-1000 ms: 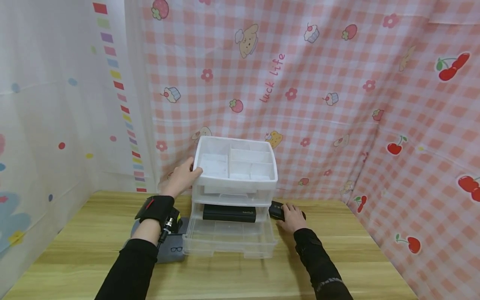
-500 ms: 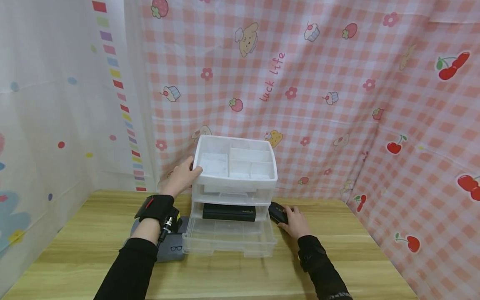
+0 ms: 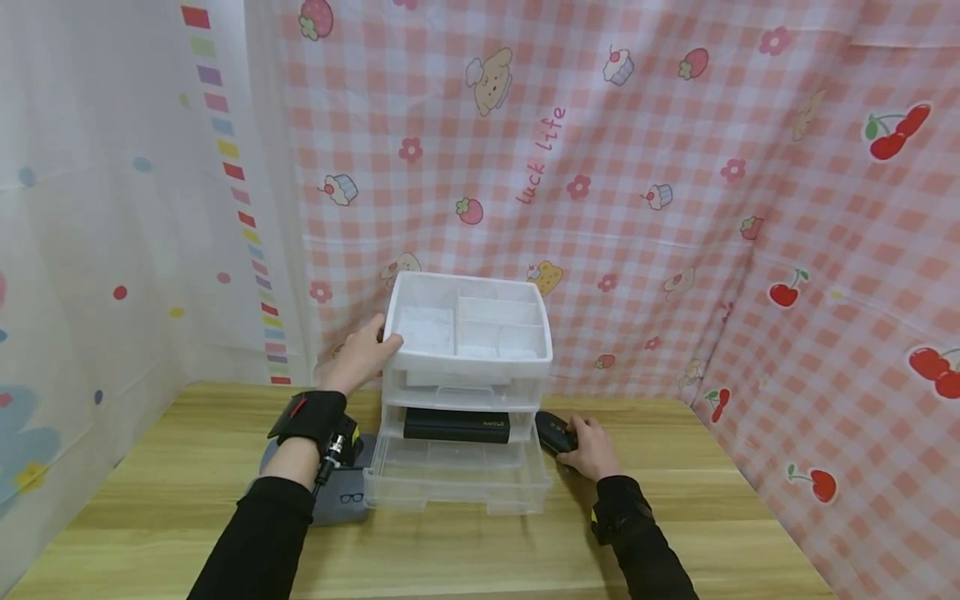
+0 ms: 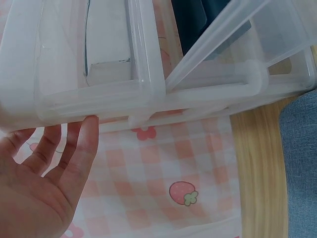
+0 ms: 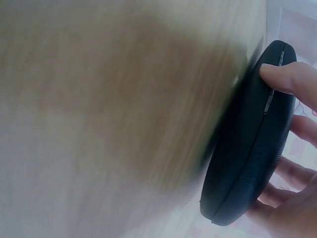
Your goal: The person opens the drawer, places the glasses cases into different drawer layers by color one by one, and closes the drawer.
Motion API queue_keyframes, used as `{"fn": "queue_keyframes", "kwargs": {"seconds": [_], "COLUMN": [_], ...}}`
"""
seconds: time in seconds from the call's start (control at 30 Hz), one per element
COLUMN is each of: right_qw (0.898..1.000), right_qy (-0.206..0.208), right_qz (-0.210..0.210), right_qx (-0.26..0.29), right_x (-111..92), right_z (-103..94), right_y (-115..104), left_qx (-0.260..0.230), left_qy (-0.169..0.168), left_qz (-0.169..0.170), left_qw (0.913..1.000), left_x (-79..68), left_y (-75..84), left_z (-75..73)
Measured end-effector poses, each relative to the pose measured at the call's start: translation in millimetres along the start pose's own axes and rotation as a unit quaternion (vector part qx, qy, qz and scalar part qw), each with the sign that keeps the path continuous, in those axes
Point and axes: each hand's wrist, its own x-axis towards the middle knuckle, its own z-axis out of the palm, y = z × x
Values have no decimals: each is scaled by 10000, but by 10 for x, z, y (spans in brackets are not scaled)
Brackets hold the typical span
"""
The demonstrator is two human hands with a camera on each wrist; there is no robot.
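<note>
Well, at the left a grey-blue pouch [image 3: 341,502] printed with a pair of glasses lay on the wooden table [image 3: 675,508], partly hidden by the left arm [image 3: 258,542]. Beyond it the left hand [image 3: 362,354] touched the side of the drawer unit [image 3: 472,362] near its top, fingers fairly straight and wrapped round nothing; it seemed to be steadying the unit. Under the upper drawer [image 3: 420,393], a black box [image 3: 456,427] sat inside the opening, behind a clear lower drawer [image 3: 459,493] that stood pulled out. Just right of the unit was the black case [image 3: 551,432], its right end pinched by the right hand [image 3: 594,450], thumb on one side and fingers on the other. Whether the case was raised off the wood could not be told. Handling that case looked like the step in hand, and the next move seemed to call for a firm pinch and for clearing the unit's side without a knock.
</note>
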Motion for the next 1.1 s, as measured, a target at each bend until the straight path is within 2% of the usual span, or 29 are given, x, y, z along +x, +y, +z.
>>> {"fn": "queue_keyframes", "kwargs": {"seconds": [0.2, 0.4, 0.73, 1.1], "right_qw": [9994, 9980, 9965, 9864], "right_qy": [127, 289, 719, 1337], "right_qz": [19, 40, -379, -940], "right_qx": [333, 553, 207, -157], "right_x": [-76, -164, -297, -539], "right_z": [-97, -339, -716, -1101], "right_y": [-17, -117, -225, -477], "left_qx": [-17, -24, 57, 70], "left_qy": [25, 33, 95, 106], "left_qz": [0, 30, -1, -25], "left_qw": [10000, 10000, 9999, 9999], "left_x": [6, 8, 10, 4], "left_y": [-3, 5, 3, 3], "left_z": [17, 21, 17, 13]}}
